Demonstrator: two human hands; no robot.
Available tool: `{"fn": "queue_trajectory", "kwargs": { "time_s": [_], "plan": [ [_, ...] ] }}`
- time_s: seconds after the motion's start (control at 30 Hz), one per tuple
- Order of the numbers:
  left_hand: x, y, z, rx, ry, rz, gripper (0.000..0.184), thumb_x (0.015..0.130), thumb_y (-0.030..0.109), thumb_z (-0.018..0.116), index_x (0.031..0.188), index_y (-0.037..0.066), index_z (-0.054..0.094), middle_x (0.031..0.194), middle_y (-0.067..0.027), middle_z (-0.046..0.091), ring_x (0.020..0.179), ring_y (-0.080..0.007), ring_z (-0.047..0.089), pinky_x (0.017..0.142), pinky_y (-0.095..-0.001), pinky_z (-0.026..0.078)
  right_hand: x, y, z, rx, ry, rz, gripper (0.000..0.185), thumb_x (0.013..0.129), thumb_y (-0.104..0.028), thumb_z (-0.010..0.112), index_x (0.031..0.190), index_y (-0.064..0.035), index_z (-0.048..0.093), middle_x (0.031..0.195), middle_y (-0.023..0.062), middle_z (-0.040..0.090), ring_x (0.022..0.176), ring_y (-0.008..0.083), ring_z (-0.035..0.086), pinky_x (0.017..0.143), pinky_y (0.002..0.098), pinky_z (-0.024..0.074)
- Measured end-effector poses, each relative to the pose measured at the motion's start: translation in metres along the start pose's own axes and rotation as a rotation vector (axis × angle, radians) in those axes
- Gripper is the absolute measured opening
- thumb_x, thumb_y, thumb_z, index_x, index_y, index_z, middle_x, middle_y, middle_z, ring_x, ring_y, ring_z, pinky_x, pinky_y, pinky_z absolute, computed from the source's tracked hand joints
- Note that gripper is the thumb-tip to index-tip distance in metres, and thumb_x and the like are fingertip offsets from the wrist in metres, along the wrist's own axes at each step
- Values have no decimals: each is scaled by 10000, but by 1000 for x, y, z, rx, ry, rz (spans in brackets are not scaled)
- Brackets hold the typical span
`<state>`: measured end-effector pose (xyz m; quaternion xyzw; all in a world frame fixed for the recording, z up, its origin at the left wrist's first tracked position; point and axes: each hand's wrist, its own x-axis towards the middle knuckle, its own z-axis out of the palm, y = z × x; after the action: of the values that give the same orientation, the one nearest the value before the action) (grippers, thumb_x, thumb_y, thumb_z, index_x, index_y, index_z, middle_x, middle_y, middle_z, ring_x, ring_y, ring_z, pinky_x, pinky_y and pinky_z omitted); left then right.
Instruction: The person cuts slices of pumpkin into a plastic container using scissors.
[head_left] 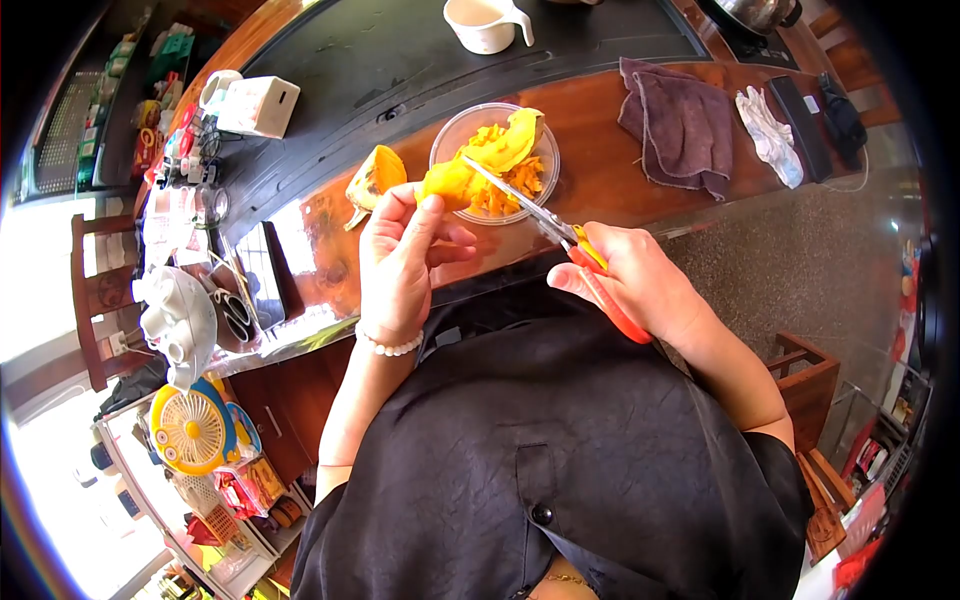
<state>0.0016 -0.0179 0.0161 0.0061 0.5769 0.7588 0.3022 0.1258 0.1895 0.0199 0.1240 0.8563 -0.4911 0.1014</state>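
Observation:
A long curved orange piece of pumpkin (510, 146) is pinched at its near end by my left hand (402, 258), which wears a beaded bracelet. It reaches over a clear round bowl (553, 182) that holds small orange bits. My right hand (640, 280) grips scissors (604, 296) with red and yellow handles. The scissor blades point up and left across the bowl, their tips at the pumpkin piece. Left of the bowl, a pumpkin wedge (378, 176) with a stem lies on the wooden table.
A white cup (487, 26) stands behind the bowl on the black tray (400, 60). To the right lie a brown towel (680, 128), a white cloth (768, 136) and a dark box (803, 128). At left are a white box (260, 107) and a yellow fan (192, 428).

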Motion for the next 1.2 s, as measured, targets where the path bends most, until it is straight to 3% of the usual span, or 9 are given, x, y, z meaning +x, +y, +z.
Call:
{"fn": "queue_trajectory", "kwargs": {
  "time_s": [0.2, 0.3, 0.6, 0.67, 0.87, 1.0, 1.1, 1.17, 1.2],
  "plan": [
    [0, -5, -5, 46, 6, 18, 163, 972, 197, 602, 1071, 75, 560, 820, -74, 688, 655, -159, 692, 591, -288, 601, 2, 7, 2, -22, -38, 43, 562, 800, -545, 716, 775, 0, 580, 726, 218, 636, 716, 402, 633, 659, 428, 495],
    [0, -7, -5, -10, 5, -2, 156, 974, 189, 598, 1064, 68, 559, 837, -86, 689, 671, -172, 696, 621, -298, 607, 2, 8, 1, -98, -86, 67, 540, 833, -497, 717, 798, 13, 543, 699, 174, 592, 600, 324, 529, 607, 373, 457],
    [-5, -7, 7, -154, 32, -22, 114, 984, 122, 559, 1047, 30, 538, 990, -145, 689, 816, -211, 712, 717, -323, 612, -6, 8, 6, -168, 109, -107, 576, 777, -478, 770, 887, -4, 461, 814, 179, 559, 738, 398, 596, 666, 427, 477],
    [-7, -9, 5, -140, -33, -13, 103, 978, 104, 565, 1046, 32, 535, 1032, -152, 688, 853, -215, 715, 734, -323, 611, -4, 7, 7, -232, 112, -77, 718, 736, -644, 717, 963, 3, 503, 887, 200, 595, 784, 411, 635, 681, 450, 512],
    [-9, -13, 5, -129, -38, 3, 99, 974, 89, 569, 1042, 28, 533, 1030, -159, 688, 869, -219, 713, 741, -331, 611, -5, 5, 4, -304, 176, -124, 744, 714, -670, 716, 951, 4, 509, 902, 175, 584, 775, 385, 645, 685, 433, 525],
    [-11, -13, 9, -142, -12, 23, 96, 974, 86, 567, 1039, 27, 527, 1008, -155, 689, 865, -233, 716, 746, -342, 612, -4, 5, 4, -299, 158, -105, 746, 715, -673, 714, 947, 6, 510, 890, 173, 581, 776, 389, 644, 688, 436, 524],
    [-11, -14, 8, -147, 4, 25, 98, 974, 84, 568, 1037, 25, 520, 998, -159, 687, 878, -245, 715, 753, -353, 612, -4, 3, 3, -274, 144, -112, 677, 718, -550, 784, 951, -8, 453, 853, 180, 547, 747, 409, 604, 650, 445, 491],
    [-11, -16, 7, -160, -41, 45, 99, 973, 82, 569, 1037, 28, 517, 1005, -166, 685, 894, -248, 714, 760, -356, 610, -3, -1, -1, -287, 65, -31, 742, 731, -706, 673, 914, -3, 523, 867, 192, 611, 789, 389, 647, 693, 442, 520],
    [-12, -16, 6, -160, -41, 45, 99, 973, 82, 569, 1037, 28, 517, 1005, -166, 685, 894, -248, 714, 760, -356, 610, -2, -2, -2, -287, 65, -31, 742, 731, -706, 673, 914, -3, 523, 867, 192, 611, 789, 389, 647, 693, 442, 520]
  ]
}}
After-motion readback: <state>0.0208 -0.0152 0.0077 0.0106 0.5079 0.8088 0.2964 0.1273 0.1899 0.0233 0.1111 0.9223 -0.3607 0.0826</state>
